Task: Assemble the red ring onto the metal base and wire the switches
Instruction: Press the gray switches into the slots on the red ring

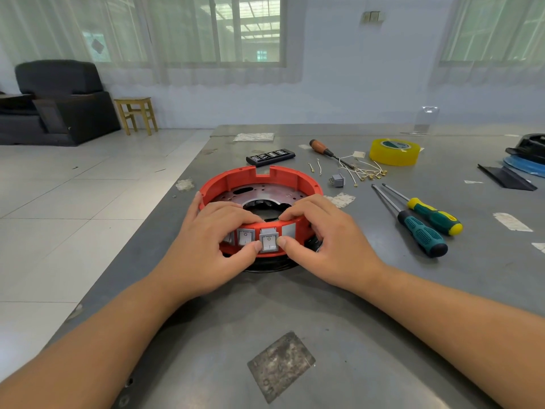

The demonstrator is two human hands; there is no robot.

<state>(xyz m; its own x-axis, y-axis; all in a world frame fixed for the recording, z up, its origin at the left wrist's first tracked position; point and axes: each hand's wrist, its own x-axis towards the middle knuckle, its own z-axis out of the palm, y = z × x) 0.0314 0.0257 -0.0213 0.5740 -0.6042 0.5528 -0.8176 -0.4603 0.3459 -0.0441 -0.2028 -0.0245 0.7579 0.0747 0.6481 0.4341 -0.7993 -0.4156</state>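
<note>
- Presently, both hands gripped the ring [259, 184] at its near wall: left hand [206, 246] and right hand [327, 246] each curled over the rim, thumbs pinching one switch [269, 242].
- Ring sat on the base [265, 199] between the hands.
- Ring looked rigid and light; hold the rim, not the switches.
- Wires [365, 171] lay loose beyond the right hand.

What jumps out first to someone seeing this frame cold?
The red ring at table centre, seated over the metal base, with both hands on its near wall: left hand and right hand pinch a white rocker switch between the thumbs. Next, to the right, two green-handled screwdrivers and a yellow tape roll behind them.
</note>
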